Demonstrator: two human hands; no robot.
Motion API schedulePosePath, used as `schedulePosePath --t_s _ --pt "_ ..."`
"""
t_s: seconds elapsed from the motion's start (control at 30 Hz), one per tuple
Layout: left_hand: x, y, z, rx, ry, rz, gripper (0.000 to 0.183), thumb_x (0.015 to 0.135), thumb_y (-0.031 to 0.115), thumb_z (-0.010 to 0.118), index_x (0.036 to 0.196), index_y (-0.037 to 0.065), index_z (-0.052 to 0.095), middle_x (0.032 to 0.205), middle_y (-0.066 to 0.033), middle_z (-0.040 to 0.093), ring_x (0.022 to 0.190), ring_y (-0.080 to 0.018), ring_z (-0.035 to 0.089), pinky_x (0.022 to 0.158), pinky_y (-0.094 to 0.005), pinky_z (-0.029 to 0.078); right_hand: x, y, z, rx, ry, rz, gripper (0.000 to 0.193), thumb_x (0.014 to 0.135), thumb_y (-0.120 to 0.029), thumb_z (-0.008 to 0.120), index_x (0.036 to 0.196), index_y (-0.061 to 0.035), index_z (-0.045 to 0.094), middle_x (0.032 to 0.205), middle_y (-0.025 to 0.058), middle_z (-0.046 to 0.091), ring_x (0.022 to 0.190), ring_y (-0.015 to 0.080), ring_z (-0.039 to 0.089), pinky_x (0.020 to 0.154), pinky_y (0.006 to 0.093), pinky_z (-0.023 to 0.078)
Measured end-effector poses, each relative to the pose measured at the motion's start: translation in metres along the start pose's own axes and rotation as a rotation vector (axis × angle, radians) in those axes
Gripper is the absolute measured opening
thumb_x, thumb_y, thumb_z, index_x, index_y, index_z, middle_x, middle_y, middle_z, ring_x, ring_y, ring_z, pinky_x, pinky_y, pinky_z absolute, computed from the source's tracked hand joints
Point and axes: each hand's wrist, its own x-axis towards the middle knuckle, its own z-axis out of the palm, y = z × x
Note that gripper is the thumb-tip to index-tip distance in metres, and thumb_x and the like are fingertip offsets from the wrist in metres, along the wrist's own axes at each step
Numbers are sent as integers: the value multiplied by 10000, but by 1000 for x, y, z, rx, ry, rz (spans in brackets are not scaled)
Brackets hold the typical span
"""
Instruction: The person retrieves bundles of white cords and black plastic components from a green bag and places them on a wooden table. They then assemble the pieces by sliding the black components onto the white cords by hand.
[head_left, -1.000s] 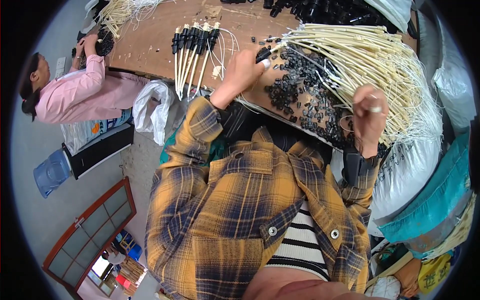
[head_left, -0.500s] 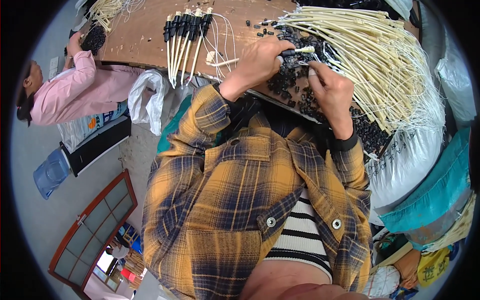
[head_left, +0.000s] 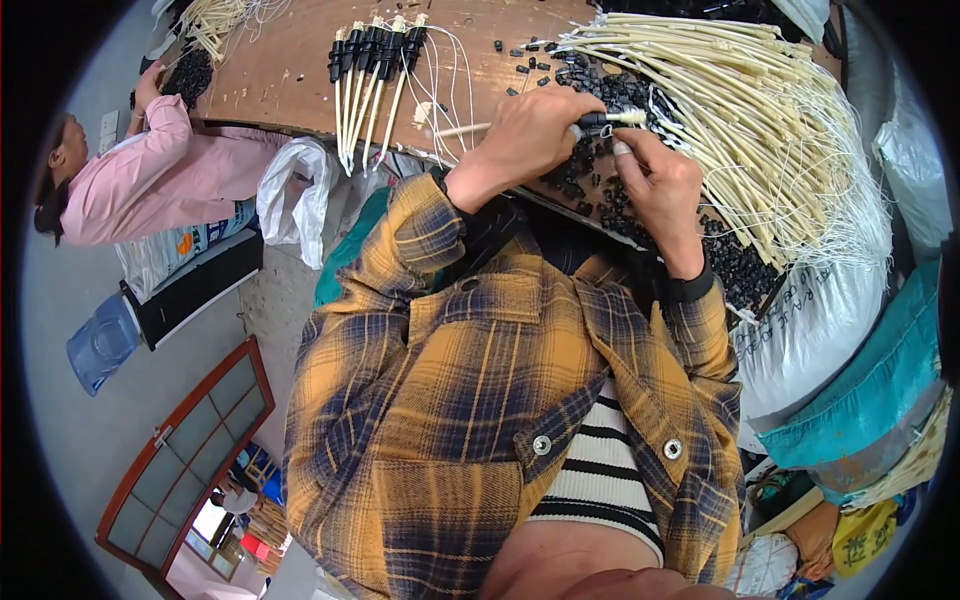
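Clasping the pale rod (head_left: 464, 130) in the left hand (head_left: 535, 130), out over the scattered black pieces (head_left: 582, 76), seemingly to steady its black sleeve (head_left: 594, 119); pinching with the right hand (head_left: 660, 180) just below the pale tip (head_left: 631, 117), exactly on what, cannot tell.

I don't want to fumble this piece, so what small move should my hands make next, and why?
Probably a gentle tug with your right hand on the small pale loop, while your left hand steadies the pale rod. The loop shows right by the right hand, and the left hand grips the rod with its black fitting and pale tip exposed.
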Motion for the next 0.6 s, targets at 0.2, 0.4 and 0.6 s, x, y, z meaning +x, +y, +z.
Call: schedulePosePath --t_s 0.2,0.4,0.6 --pt "14 14 -8 -341 -121 -236 257 757 72 590 1007 58 647 892 -139 673 844 -330 635 705 -401 496 -2 3 2 120 84 -26 128 812 -146 662 919 -96 713 736 99 680 575 246 640 519 308 488" --pt "2 -8 0 68 62 46 316 728 -11 540 1020 57 640 881 -145 666 859 -335 635 705 -424 504 0 -1 -9 71 65 51 141 810 -87 682 943 -50 706 690 90 673 545 141 618 522 257 478" --pt "1 -3 -2 112 -29 67 375 716 -39 562 1075 57 611 959 -135 646 921 -341 609 769 -422 484 2 2 -5 9 81 6 127 803 -92 676 923 -65 707 699 93 674 556 169 638 518 275 481"
